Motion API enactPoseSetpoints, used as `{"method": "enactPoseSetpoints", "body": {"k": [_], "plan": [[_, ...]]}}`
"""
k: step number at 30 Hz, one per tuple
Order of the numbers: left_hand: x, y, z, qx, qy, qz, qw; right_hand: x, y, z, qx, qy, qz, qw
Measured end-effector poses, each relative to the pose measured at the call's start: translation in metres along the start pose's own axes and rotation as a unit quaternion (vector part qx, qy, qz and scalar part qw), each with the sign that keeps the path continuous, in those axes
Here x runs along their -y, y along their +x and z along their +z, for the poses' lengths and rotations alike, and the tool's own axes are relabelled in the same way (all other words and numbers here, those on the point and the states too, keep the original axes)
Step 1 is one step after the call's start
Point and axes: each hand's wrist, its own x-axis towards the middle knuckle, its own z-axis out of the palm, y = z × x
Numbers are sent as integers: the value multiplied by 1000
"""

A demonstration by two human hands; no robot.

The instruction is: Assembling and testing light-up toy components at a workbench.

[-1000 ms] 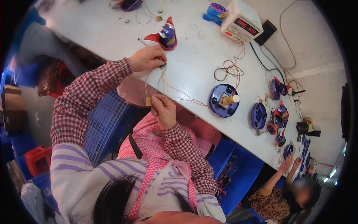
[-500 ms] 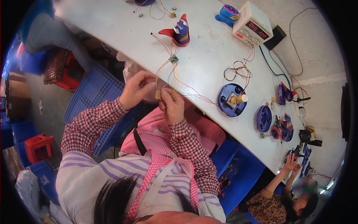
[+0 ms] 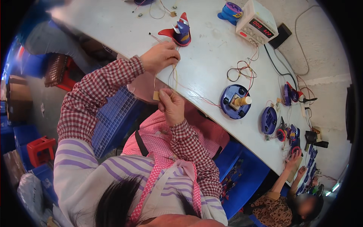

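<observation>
Between the thumb and fingers of my right hand (image 3: 172, 107) is a small tan square piece (image 3: 155, 95), held just off the table's near edge with a thin wire running up from it. My left hand (image 3: 160, 56) reaches over the table edge, its fingers pinched together where several thin wires (image 3: 174, 73) meet. Whatever sits under those fingertips is hidden. Just beyond them stands a purple and red toy figure part (image 3: 182, 32) with silver horn shapes. Long red and dark wires stretch right to a round purple base (image 3: 235, 101) with a yellowish cylinder on it.
A white power supply (image 3: 257, 22) with a red display stands at the back, beside a blue and purple toy part (image 3: 230, 13). More purple toy parts (image 3: 268, 120) and wires lie to the right. A co-worker (image 3: 280, 204) sits lower right. A blue crate (image 3: 117, 121) is below the table.
My left hand has left the tan piece and moved up and right onto the table, covering the small circuit board. My right hand keeps the tan piece, shifted slightly left.
</observation>
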Motion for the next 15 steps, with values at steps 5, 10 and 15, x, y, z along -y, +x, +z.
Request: {"method": "enactPoseSetpoints", "body": {"k": [5, 10, 15], "plan": [[8, 13, -23, 153, -208, -161, 953, -3, 4, -1, 9, 51, 30, 998], [17, 23, -36, 217, -248, -136, 934, -7, 7, 0, 5, 71, 63, 995], [20, 26, -37, 248, -219, -141, 933, -9, 10, -4, 15, 91, 70, 993]]}}
